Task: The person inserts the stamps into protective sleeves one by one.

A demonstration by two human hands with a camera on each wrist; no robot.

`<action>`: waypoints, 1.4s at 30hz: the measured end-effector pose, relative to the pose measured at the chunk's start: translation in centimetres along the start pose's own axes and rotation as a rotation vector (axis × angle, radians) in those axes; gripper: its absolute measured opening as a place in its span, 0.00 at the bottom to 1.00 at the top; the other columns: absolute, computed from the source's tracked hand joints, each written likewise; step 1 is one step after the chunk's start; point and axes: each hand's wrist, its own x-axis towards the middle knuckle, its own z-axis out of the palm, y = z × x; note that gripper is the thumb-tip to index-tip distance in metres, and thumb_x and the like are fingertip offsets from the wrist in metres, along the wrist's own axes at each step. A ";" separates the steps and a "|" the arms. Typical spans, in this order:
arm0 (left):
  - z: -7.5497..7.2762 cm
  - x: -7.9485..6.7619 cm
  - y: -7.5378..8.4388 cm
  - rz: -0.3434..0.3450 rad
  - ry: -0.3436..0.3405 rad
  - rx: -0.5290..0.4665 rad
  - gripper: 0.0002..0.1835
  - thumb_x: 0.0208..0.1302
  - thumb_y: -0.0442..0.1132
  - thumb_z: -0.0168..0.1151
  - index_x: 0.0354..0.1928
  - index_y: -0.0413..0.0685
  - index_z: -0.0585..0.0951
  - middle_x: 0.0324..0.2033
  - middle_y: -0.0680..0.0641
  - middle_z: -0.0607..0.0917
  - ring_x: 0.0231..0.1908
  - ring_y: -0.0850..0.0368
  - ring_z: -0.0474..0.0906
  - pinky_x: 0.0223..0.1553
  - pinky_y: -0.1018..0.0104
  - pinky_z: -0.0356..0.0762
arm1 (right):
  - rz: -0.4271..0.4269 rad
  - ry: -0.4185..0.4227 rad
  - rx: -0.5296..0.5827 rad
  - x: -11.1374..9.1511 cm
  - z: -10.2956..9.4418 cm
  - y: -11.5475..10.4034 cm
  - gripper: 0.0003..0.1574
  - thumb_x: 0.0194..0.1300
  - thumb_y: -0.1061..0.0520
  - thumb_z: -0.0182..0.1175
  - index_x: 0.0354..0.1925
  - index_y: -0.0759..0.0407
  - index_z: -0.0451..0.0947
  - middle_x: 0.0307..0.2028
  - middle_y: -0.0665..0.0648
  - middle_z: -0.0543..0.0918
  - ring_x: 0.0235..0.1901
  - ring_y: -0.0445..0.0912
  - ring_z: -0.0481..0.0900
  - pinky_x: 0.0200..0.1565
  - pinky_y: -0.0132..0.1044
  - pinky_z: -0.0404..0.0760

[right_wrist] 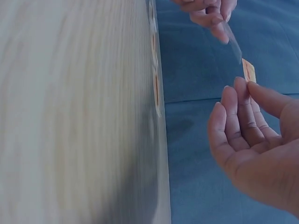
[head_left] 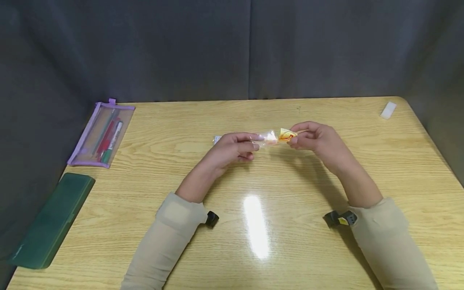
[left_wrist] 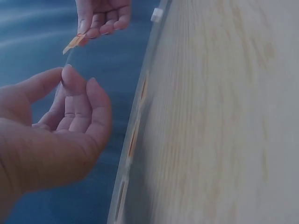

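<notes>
My left hand (head_left: 233,149) pinches a clear, shiny plastic wrapper (head_left: 269,137) between thumb and fingertips, above the back middle of the table. Facing it, my right hand (head_left: 319,141) pinches a small yellow piece with red print (head_left: 287,135) between thumb and forefinger. Wrapper and yellow piece lie end to end; I cannot tell whether they are joined. In the right wrist view the clear strip (right_wrist: 232,42) runs from the left hand toward the yellow piece (right_wrist: 249,70). A small whitish-blue scrap (head_left: 216,139) shows beyond the left hand, mostly hidden by it.
At the left lies a purple-edged mesh pouch (head_left: 84,150) with pens inside. Nearer stands a dark green case (head_left: 54,219) along the table's left edge. A small white block (head_left: 388,110) lies at the back right corner. Dark curtains (head_left: 203,48) hang behind the wooden table.
</notes>
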 end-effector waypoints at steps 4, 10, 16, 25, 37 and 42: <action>0.2 -0.2 0.1 -0.012 0.009 0.017 0.13 0.74 0.37 0.59 0.56 0.44 0.85 0.38 0.51 0.82 0.29 0.61 0.79 0.41 0.66 0.83 | 0.014 -0.022 0.040 0.0 -0.2 0.0 0.16 0.71 0.60 0.63 0.54 0.61 0.74 0.34 0.48 0.91 0.40 0.44 0.89 0.48 0.34 0.87; 0.3 -0.2 0.1 -0.016 0.054 0.032 0.14 0.74 0.43 0.61 0.52 0.42 0.86 0.34 0.53 0.83 0.28 0.62 0.79 0.41 0.66 0.85 | 0.040 -0.067 0.023 0.0 -0.4 0.0 0.15 0.71 0.63 0.60 0.52 0.65 0.70 0.32 0.47 0.90 0.35 0.42 0.88 0.44 0.37 0.89; 0.6 -0.2 -0.2 -0.035 0.071 0.027 0.19 0.73 0.47 0.63 0.45 0.34 0.85 0.25 0.54 0.84 0.26 0.61 0.79 0.33 0.69 0.82 | 0.058 -0.091 0.034 0.1 0.0 0.1 0.14 0.72 0.61 0.59 0.52 0.65 0.70 0.34 0.47 0.90 0.34 0.42 0.87 0.45 0.37 0.89; 0.8 -0.2 -0.2 -0.001 0.125 -0.088 0.15 0.74 0.42 0.60 0.54 0.40 0.85 0.42 0.46 0.90 0.32 0.63 0.87 0.38 0.71 0.87 | 0.032 -0.111 0.133 0.0 0.2 0.4 0.12 0.76 0.58 0.56 0.49 0.68 0.74 0.38 0.51 0.90 0.38 0.43 0.89 0.46 0.37 0.89; 1.2 0.2 -0.2 0.059 0.111 -0.186 0.17 0.73 0.36 0.61 0.59 0.36 0.81 0.57 0.40 0.86 0.46 0.55 0.90 0.52 0.61 0.86 | 0.043 -0.089 0.267 0.1 0.4 0.1 0.13 0.75 0.64 0.54 0.53 0.70 0.70 0.33 0.51 0.88 0.34 0.40 0.87 0.42 0.33 0.89; 1.5 0.2 -0.3 0.067 0.138 -0.141 0.14 0.72 0.38 0.63 0.52 0.34 0.84 0.46 0.37 0.90 0.38 0.58 0.91 0.50 0.59 0.87 | 0.046 -0.074 0.278 0.0 0.5 0.0 0.13 0.75 0.62 0.56 0.53 0.69 0.71 0.33 0.51 0.89 0.33 0.41 0.88 0.41 0.34 0.89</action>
